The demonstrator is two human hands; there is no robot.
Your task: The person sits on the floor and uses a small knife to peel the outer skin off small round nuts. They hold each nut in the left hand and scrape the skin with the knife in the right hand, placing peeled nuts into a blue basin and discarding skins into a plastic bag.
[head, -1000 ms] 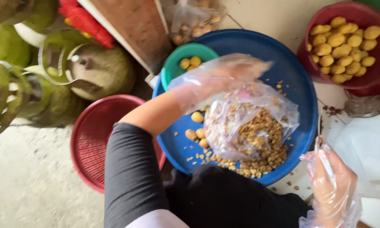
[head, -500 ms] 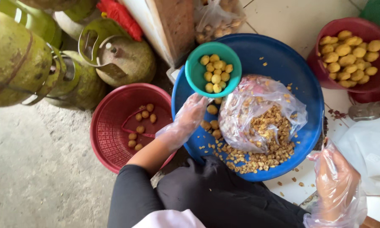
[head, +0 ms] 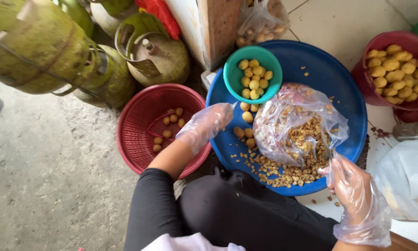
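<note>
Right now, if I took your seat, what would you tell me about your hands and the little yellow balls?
Left hand: gloved, over the blue basin rim, near loose yellow balls; whether it grips one is unclear.
Right hand: gloved, at the basin's near edge, beside the clear bag of crumbs.
Done: balls lie in the teal bowl, red basket and red tub.
Left: loose balls in the basin.
</note>
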